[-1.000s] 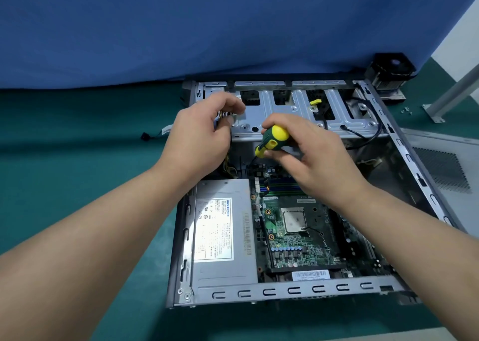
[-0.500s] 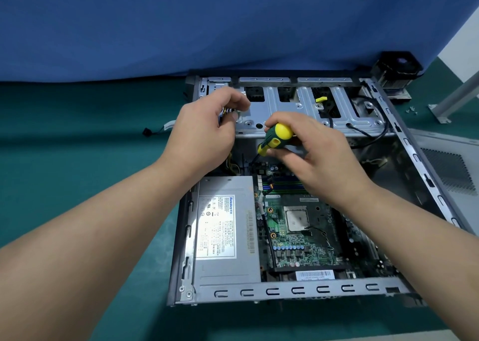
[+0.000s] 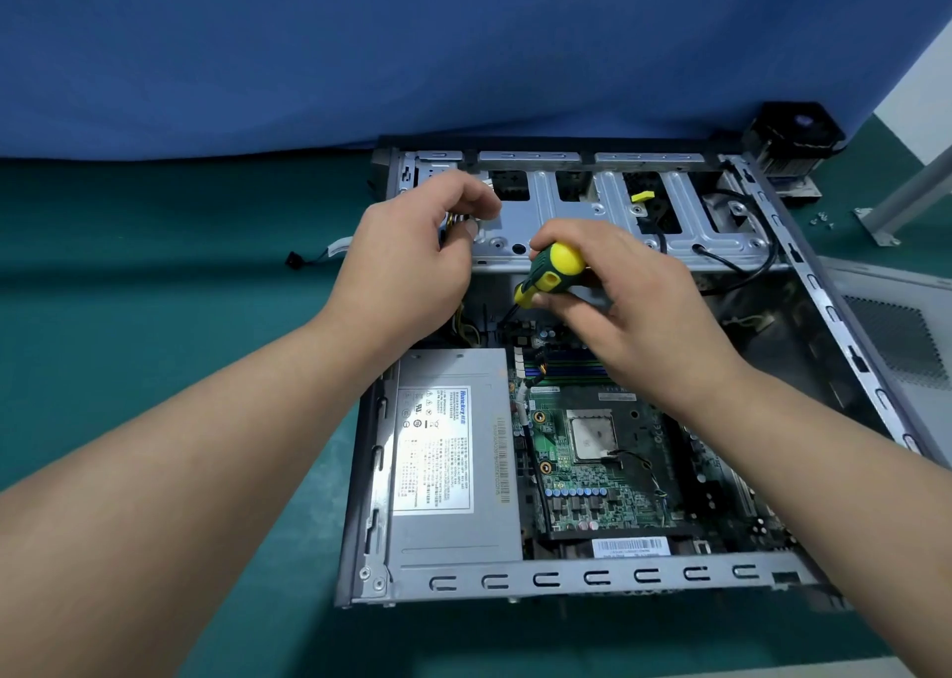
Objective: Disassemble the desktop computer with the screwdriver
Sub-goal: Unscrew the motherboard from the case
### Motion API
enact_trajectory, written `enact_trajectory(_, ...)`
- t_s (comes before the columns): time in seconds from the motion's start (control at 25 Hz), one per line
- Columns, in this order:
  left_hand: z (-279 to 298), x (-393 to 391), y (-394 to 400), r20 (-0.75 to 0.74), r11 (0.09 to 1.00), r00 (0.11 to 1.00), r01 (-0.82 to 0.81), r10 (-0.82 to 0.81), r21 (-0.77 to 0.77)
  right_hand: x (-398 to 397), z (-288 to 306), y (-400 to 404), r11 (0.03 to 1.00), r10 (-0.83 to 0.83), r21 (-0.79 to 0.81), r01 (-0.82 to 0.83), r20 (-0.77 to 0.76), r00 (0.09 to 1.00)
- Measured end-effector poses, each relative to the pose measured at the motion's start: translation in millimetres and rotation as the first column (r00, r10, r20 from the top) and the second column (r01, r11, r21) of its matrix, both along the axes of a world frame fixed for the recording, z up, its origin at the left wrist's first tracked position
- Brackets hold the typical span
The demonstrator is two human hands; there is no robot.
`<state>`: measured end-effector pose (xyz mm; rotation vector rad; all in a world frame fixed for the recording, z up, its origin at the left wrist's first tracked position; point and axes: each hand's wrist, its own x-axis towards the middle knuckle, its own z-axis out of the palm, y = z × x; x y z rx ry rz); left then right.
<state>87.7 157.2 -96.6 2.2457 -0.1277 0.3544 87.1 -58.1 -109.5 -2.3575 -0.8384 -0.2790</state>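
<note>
One open grey metal computer case (image 3: 572, 577). Right hand (image 3: 633, 311) grips one green-and-yellow screwdriver (image 3: 548, 273); left hand (image 3: 412, 260) pinches cables at one drive cage (image 3: 572, 213).

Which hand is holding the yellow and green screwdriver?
The right hand grips the screwdriver. The left hand pinches cables by the metal drive cage instead.

bare matt metal computer case (image 3: 582, 577), glossy plastic screwdriver (image 3: 554, 270) handle, matt green table mat (image 3: 154, 291).
</note>
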Motion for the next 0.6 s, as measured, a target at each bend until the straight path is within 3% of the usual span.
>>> enact_trajectory(0.36,-1,1,0,-0.012,1.000,1.000,0.002,-0.002,0.001,-1,4,4,0.999,-0.012,-0.030,0.011,-0.023,1.000)
enact_trajectory(0.48,-2,2,-1,-0.015,1.000,1.000,0.007,-0.007,-0.005,-1,13,11,0.990,0.001,-0.144,-0.001,-0.001,1.000)
enact_trajectory(0.6,-1,1,-1,-0.020,1.000,1.000,0.006,-0.007,-0.029,-3,24,23,0.938,-0.004,-0.343,0.045,0.120,0.993)
